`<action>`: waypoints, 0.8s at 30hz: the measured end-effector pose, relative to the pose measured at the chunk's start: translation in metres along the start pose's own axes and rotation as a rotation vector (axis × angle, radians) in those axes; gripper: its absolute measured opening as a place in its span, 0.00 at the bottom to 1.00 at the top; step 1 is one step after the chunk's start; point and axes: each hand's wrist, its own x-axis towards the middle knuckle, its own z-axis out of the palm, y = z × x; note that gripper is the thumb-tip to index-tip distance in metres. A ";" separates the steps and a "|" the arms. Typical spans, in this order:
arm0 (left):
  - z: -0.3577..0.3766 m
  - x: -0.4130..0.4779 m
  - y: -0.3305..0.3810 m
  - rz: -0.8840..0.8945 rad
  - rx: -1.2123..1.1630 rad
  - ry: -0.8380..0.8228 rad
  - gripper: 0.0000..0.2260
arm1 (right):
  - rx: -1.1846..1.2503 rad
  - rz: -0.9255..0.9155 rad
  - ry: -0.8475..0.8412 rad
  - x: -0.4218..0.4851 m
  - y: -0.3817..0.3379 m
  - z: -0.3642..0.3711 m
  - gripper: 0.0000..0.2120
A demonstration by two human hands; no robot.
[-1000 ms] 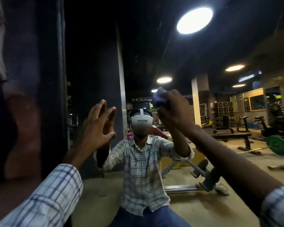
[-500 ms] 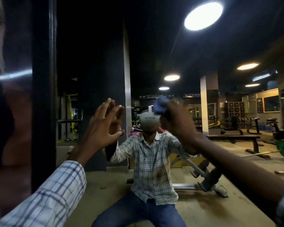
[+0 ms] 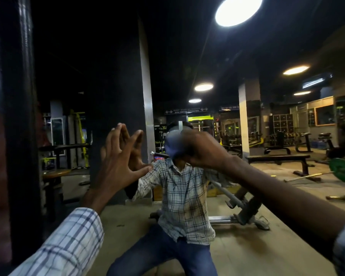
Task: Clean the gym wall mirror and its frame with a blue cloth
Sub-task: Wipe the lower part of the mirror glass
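The wall mirror [image 3: 247,246] fills most of the view and reflects me in a checked shirt and the gym behind. Its dark frame [image 3: 21,116] runs down the left side. My right hand [image 3: 203,151] grips a bunched blue cloth [image 3: 172,145] and holds it against the glass at mid height. My left hand [image 3: 118,164] is flat on the glass with fingers spread, touching its own reflection just left of the cloth.
The reflection shows a dark pillar [image 3: 118,96], a weight bench [image 3: 237,212] behind me, a flat bench [image 3: 279,158], a green plate on a barbell [image 3: 342,169] at the right, and round ceiling lights [image 3: 238,9].
My right hand has carried the cloth down the glass, from above the reflected headset to in front of the reflected face. My left hand stays flat on the mirror.
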 end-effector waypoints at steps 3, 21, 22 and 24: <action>0.002 0.010 0.014 -0.005 0.011 0.009 0.51 | 0.011 0.213 0.341 -0.002 0.017 -0.012 0.19; 0.011 0.003 0.010 0.010 0.030 0.023 0.52 | -0.065 0.012 -0.017 -0.034 -0.018 0.018 0.19; 0.012 0.002 0.009 0.022 0.029 0.030 0.52 | -0.041 0.103 0.113 -0.031 -0.012 0.012 0.19; 0.014 0.002 0.007 0.036 0.034 0.039 0.51 | 0.024 0.297 0.455 -0.028 -0.001 0.002 0.19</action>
